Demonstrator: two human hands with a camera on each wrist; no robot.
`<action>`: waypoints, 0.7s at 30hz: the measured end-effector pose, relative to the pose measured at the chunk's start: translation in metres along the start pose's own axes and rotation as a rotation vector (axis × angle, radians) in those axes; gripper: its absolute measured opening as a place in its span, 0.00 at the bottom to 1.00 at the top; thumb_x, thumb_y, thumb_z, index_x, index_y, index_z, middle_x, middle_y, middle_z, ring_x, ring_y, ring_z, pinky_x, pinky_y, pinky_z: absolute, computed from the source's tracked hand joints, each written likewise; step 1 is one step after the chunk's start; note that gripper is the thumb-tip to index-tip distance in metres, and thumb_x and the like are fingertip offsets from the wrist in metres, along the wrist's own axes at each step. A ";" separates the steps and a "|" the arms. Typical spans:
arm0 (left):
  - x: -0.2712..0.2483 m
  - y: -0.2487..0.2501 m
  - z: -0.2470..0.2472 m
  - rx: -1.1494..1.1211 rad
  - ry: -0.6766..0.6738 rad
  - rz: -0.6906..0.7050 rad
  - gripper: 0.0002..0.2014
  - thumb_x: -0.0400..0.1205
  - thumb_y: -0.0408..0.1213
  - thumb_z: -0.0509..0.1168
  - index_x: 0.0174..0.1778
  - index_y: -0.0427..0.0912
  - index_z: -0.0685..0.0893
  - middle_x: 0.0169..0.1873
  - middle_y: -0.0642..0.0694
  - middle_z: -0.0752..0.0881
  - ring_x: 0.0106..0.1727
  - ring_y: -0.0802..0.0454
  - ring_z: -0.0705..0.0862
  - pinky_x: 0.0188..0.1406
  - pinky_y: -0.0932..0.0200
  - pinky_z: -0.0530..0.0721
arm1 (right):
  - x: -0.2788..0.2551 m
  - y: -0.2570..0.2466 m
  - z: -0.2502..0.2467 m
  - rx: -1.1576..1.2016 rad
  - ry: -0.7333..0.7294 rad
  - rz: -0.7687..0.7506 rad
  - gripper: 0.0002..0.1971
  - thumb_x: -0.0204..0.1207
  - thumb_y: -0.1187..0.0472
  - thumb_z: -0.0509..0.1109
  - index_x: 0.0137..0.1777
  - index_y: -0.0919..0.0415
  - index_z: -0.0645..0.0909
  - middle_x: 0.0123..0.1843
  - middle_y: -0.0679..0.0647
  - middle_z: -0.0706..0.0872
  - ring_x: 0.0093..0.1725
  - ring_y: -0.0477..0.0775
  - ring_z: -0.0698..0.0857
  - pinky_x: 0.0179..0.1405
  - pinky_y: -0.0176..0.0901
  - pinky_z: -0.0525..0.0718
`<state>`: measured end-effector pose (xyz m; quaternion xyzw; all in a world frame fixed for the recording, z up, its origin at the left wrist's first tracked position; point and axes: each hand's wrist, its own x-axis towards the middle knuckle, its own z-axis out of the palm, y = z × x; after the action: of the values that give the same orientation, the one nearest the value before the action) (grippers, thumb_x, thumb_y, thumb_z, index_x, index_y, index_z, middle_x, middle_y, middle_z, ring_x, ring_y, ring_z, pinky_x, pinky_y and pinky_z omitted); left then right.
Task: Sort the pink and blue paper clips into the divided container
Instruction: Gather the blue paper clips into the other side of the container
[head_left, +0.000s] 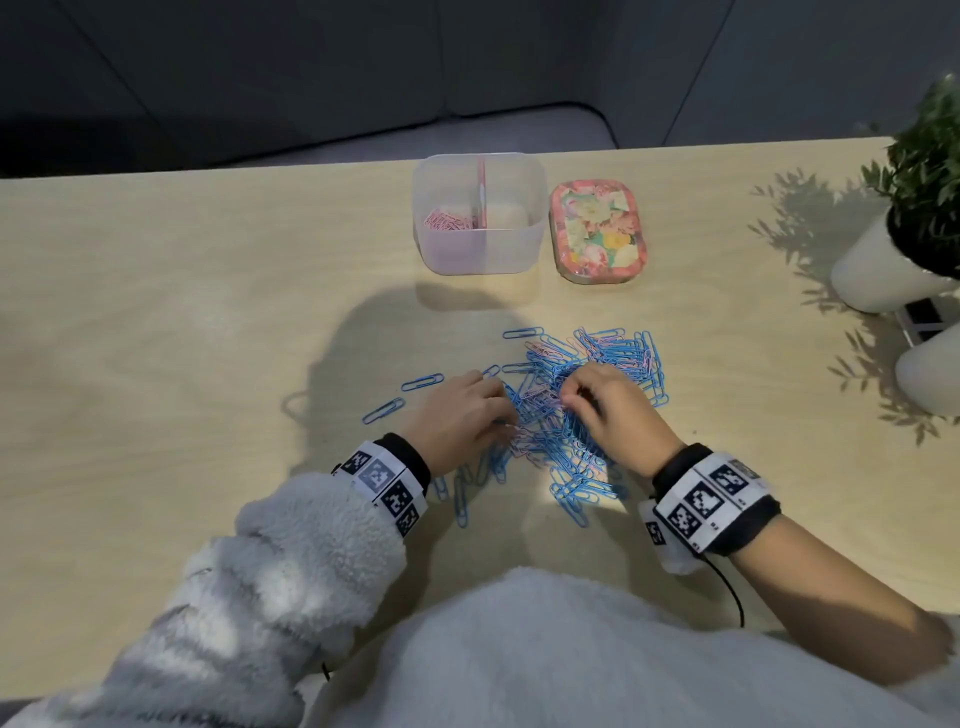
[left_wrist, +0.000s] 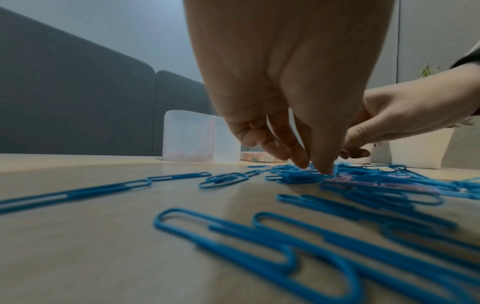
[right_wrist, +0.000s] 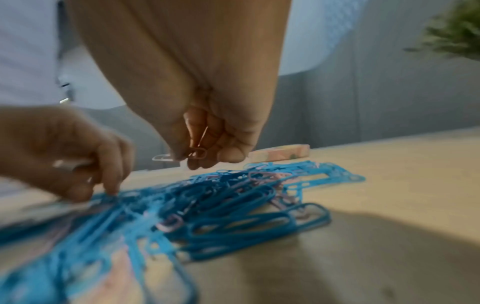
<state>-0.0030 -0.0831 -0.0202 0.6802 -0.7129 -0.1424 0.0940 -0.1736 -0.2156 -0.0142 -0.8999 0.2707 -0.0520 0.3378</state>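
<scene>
Pink clips (right_wrist: 198, 153) pinched in right hand (right_wrist: 207, 131), wrist view only, left hand (left_wrist: 298, 123) fingertips pressing pile (head_left: 566, 415)

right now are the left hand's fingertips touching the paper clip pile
Touching. The left wrist view shows the left hand's fingertips pressed down onto the paper clip pile, with no gap visible between them.

Floral tin (head_left: 599, 232), potted plant (head_left: 906, 208) on wooden table (head_left: 182, 312)
</scene>
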 end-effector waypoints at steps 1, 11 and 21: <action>0.000 0.001 0.001 0.002 -0.014 0.010 0.12 0.76 0.48 0.58 0.40 0.50 0.87 0.36 0.50 0.85 0.37 0.47 0.82 0.39 0.59 0.78 | 0.000 0.000 -0.002 0.159 0.026 0.076 0.04 0.77 0.68 0.65 0.42 0.63 0.79 0.38 0.56 0.81 0.39 0.48 0.79 0.41 0.36 0.73; 0.000 0.006 0.006 0.035 -0.010 0.040 0.04 0.70 0.44 0.73 0.33 0.50 0.86 0.31 0.50 0.85 0.32 0.47 0.83 0.29 0.60 0.79 | -0.004 -0.018 -0.010 1.022 -0.173 0.582 0.17 0.78 0.67 0.51 0.32 0.62 0.76 0.22 0.52 0.74 0.18 0.49 0.67 0.17 0.35 0.63; -0.019 -0.002 -0.009 -0.458 0.028 -0.346 0.10 0.83 0.33 0.58 0.56 0.42 0.81 0.45 0.50 0.82 0.47 0.54 0.78 0.49 0.60 0.74 | -0.024 -0.029 0.027 -0.205 -0.328 0.218 0.06 0.70 0.52 0.70 0.36 0.51 0.77 0.43 0.52 0.87 0.46 0.57 0.83 0.39 0.43 0.73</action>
<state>0.0026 -0.0652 -0.0115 0.7547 -0.5341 -0.3042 0.2295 -0.1734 -0.1686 -0.0144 -0.8915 0.3115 0.1598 0.2877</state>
